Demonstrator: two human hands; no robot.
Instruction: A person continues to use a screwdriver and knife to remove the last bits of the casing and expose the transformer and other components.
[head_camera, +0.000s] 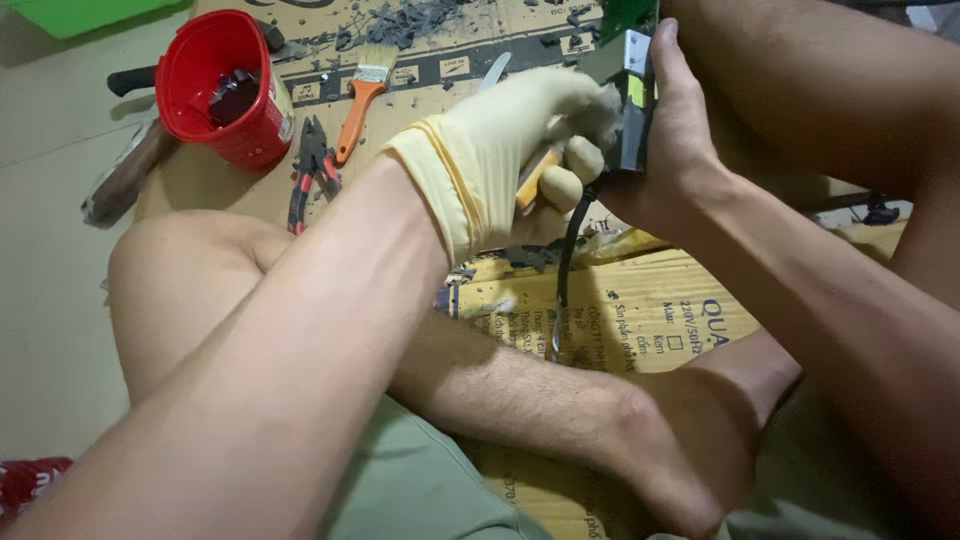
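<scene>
Cardboard-covered floor (640, 320): gloved left hand (520, 140) gripped an orange-handled tool (532, 178), prying at a small electrical unit (630, 100) clasped by the bare right hand (680, 140); steady bracing was needed next.

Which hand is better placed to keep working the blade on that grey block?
Left, probably. The gloved left hand grips the orange-handled tool at the block; the right hand is not visible.
</scene>
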